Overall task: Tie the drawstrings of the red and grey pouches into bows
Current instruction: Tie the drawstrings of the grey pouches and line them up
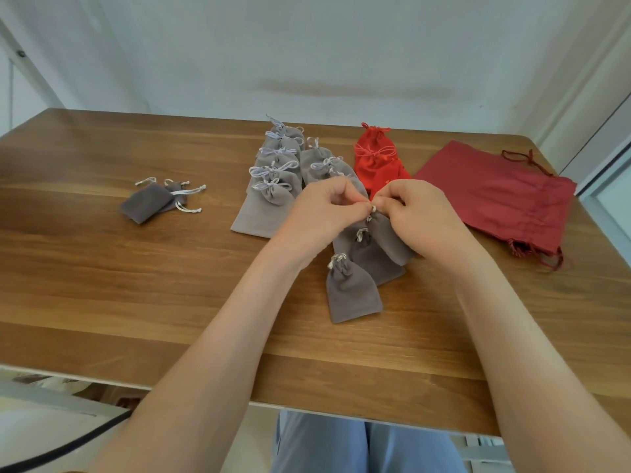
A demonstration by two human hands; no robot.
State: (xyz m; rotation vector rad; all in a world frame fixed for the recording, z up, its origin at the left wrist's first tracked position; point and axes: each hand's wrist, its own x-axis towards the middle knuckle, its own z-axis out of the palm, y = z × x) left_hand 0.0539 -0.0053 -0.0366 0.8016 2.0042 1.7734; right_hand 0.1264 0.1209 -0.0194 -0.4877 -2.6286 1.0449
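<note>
left hand and right hand each pinched the white cord of a soft grey velvet pouch mid-table, among tied grey pouches; bright red pouches lay behind, a flat maroon bag beside.

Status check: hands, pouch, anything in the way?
Left hand and right hand both pinch the drawstring of one grey pouch. Bow hidden between them. Nothing blocks the hands; untied grey pouches wait far left.

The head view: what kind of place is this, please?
Probably a simple indoor packing or craft desk: a wooden table before a bare white wall, with grey pouches and red pouches laid in rows.
</note>
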